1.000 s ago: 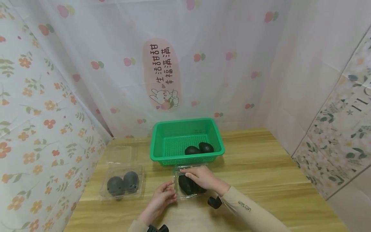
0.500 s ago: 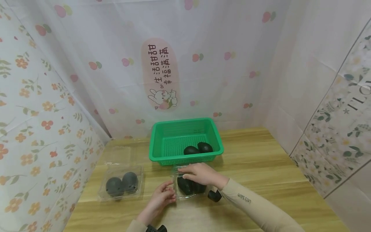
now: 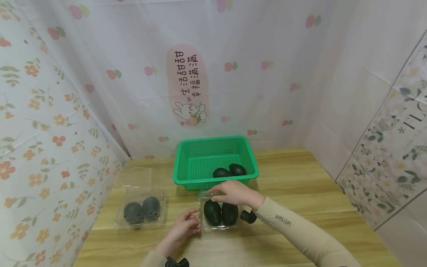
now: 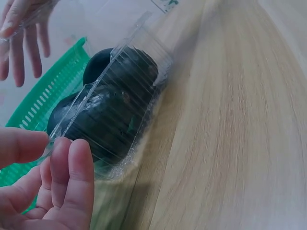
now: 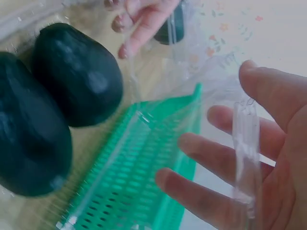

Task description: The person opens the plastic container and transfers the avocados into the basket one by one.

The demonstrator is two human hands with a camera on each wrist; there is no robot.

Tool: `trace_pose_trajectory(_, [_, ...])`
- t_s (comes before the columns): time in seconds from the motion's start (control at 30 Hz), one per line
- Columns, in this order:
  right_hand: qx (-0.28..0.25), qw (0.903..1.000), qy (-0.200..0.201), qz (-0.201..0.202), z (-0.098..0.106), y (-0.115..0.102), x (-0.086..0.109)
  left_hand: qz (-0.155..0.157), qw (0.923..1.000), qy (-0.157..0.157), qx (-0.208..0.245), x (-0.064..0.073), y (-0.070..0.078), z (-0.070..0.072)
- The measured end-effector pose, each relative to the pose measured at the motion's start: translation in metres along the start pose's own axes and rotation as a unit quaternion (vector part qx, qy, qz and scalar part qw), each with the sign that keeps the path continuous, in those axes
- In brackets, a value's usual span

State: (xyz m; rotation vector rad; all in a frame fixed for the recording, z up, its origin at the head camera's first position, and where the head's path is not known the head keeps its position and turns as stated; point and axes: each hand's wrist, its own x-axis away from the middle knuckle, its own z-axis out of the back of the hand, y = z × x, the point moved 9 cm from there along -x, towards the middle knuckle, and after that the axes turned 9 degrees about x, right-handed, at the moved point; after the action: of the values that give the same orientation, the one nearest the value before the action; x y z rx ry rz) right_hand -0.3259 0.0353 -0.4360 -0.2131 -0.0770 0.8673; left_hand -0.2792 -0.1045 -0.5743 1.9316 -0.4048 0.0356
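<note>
A clear plastic box [image 3: 218, 227] holding two dark avocados [image 3: 212, 213] sits mid-counter [image 3: 300, 193]. At its left side, the left hand [image 3: 182, 228] has its grip pinching the rim; over its back, the right hand [image 3: 235, 193] has its grip spread, a clear flap [image 5: 247, 148] crossing the fingers. Behind, toward the counter's back edge, a green basket [image 3: 191, 182] contains two more avocados [image 3: 237, 170]; nearer the left edge stands another box [image 3: 121, 224], lid [image 3: 136, 176] open, with two dark fruits [image 3: 134, 213].

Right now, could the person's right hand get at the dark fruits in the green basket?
Probably yes: the right hand is close to the green basket, which is open above the two dark fruits. The clear lid at that hand might hinder it slightly.
</note>
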Motion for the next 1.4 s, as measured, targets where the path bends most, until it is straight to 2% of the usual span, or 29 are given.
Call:
trace_pose_trajectory(0.2, [0.002, 1.0000, -0.002, -0.006, 0.013, 0.005, 0.001, 0.009, 0.9996, -0.017, -0.022, -0.001, 0.004, 0.001])
trace_pose_trajectory(0.47, [0.033, 0.9991, 0.023, -0.008, 0.026, 0.013, 0.003, 0.013, 0.9967, -0.033, -0.073, -0.005, 0.010, 0.005])
trace_pose_trajectory(0.87, [-0.005, 0.9996, 0.022, -0.016, 0.027, 0.024, 0.011, 0.022, 0.9899, -0.053, -0.129, -0.007, 0.021, 0.003])
trace_pose_trajectory(1.13, [-0.035, 0.9989, 0.014, -0.028, 0.029, 0.031, 0.018, 0.011, 0.9796, -0.075, -0.186, -0.010, 0.031, 0.001])
trace_pose_trajectory(1.23, [-0.040, 0.9987, 0.015, -0.028, 0.030, 0.033, 0.019, 0.003, 0.9725, -0.076, -0.220, -0.011, 0.036, 0.000])
trace_pose_trajectory(1.4, [-0.047, 0.9983, 0.026, -0.024, 0.032, 0.035, 0.023, -0.011, 0.9652, -0.077, -0.250, -0.013, 0.041, -0.001])
